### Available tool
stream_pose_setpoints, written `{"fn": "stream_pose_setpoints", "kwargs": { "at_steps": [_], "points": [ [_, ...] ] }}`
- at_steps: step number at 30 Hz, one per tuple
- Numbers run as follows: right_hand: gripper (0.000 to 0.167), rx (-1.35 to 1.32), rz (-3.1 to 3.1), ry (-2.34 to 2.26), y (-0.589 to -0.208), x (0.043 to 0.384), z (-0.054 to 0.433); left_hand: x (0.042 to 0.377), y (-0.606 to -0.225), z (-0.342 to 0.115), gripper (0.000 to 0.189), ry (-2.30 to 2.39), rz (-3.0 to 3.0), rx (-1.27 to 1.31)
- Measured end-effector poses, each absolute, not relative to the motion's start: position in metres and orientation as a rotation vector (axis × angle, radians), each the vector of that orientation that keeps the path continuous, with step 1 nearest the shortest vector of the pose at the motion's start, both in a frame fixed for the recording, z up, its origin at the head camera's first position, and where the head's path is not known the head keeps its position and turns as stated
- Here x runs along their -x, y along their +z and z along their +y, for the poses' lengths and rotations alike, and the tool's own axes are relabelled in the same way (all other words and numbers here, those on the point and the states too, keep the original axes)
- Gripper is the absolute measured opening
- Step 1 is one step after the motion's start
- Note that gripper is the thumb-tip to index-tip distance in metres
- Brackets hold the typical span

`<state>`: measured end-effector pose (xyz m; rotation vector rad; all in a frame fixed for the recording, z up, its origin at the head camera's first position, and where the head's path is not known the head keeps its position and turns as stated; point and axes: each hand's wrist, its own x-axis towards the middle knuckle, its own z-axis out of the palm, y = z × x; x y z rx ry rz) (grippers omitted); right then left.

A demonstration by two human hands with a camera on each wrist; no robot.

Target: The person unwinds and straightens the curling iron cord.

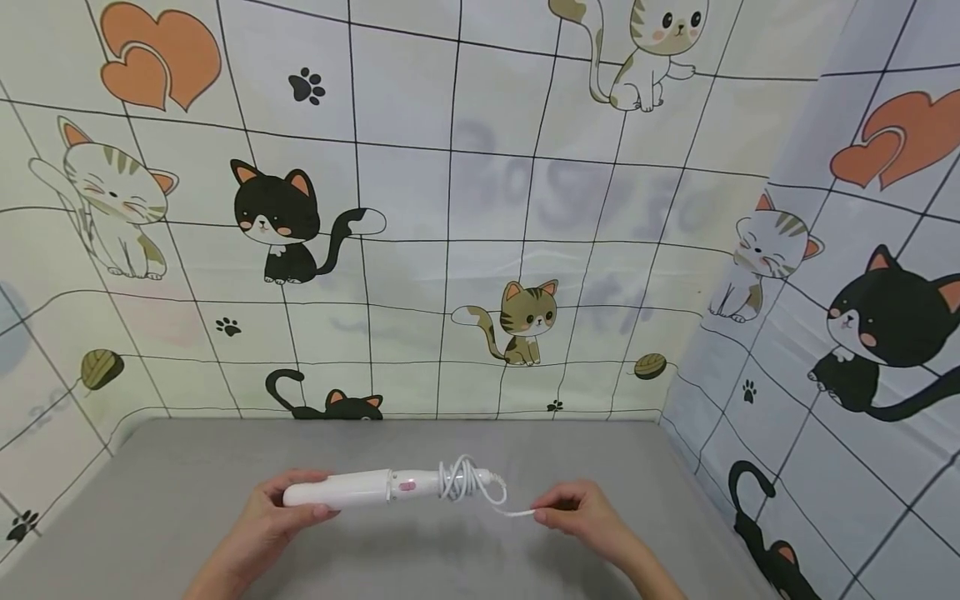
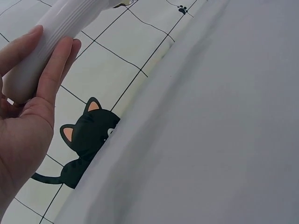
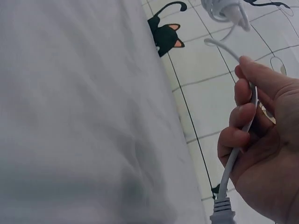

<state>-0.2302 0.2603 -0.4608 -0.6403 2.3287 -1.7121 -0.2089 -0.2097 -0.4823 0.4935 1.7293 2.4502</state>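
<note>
My left hand grips a long white hair iron round its thick end, thumb and fingers on opposite sides. It is level above the grey table, with a small pinkish part near its middle. In the left wrist view fine ridges run along the iron's body. A white cord is wound in several loops round the thinner end. From there a loose length runs to my right hand, which pinches it between thumb and forefinger. In the right wrist view the other fingers curl round the cord, and a ribbed plug end hangs below them.
A grey table surface lies under both hands. Behind it and at the sides rise cloth walls with a grid and cartoon cats, hearts and paw prints. The back wall meets the table just beyond the iron.
</note>
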Motion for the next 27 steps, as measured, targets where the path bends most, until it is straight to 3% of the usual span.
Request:
{"fn": "stream_pose_setpoints", "kwargs": {
  "at_steps": [11, 20, 27],
  "points": [
    [0.019, 0.489, 2.541, -1.628, -0.459, 0.231, 0.283, 0.208, -0.484, -0.216, 0.041, 2.420, 1.795, -0.462],
    [0.018, 0.532, 2.573, -1.602, -0.467, 0.234, 0.282, 0.204, -0.485, -0.214, 0.042, 2.412, 1.804, -0.501],
    [0.027, 0.633, 2.512, -1.543, -0.471, 0.236, 0.278, 0.203, -0.486, -0.212, 0.041, 2.384, 1.841, -0.461]
  ]
}}
